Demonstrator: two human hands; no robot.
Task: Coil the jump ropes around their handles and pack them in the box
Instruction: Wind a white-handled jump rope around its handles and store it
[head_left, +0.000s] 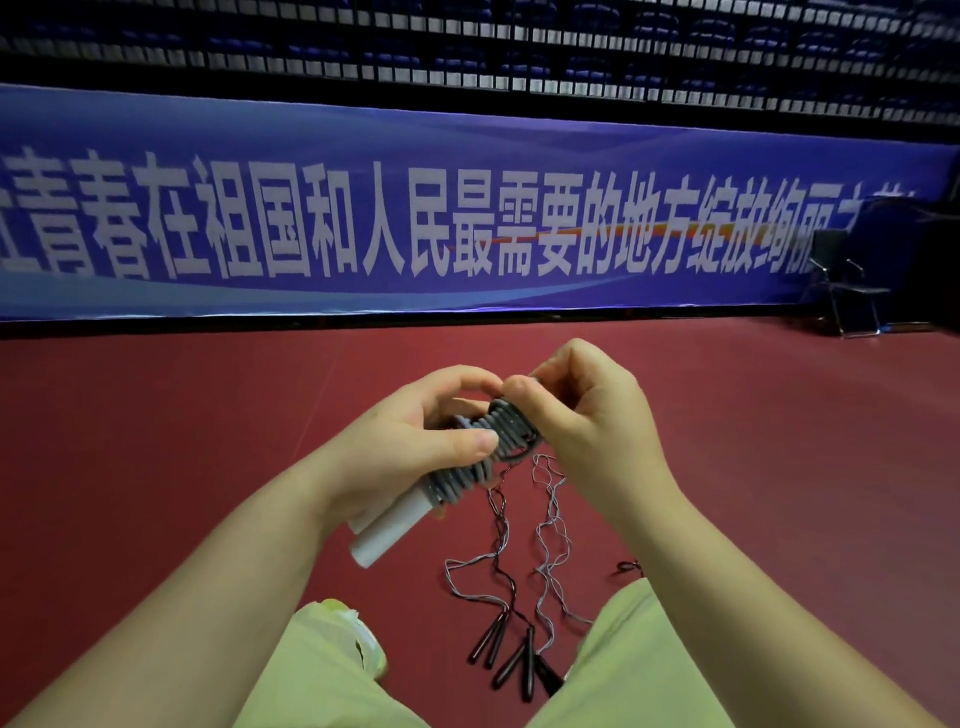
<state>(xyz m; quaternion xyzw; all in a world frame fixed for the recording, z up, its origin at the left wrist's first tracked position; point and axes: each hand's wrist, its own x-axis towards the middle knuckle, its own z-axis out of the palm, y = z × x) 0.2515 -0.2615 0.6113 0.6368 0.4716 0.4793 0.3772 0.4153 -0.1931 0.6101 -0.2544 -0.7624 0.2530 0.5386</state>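
My left hand (415, 441) grips a pair of white handles (387, 530) with grey rope (496, 436) coiled tightly around them. My right hand (587, 415) pinches the upper end of the coil between thumb and fingers. Below on the red floor lie more jump ropes (550, 525), thin and tangled, with several dark handles (511, 660) between my knees. No box is in view.
I sit on a red sports floor (156, 441) in light green trousers (322, 686). A long blue banner (467, 223) runs along the far barrier. A black folding chair (844, 280) stands at the far right.
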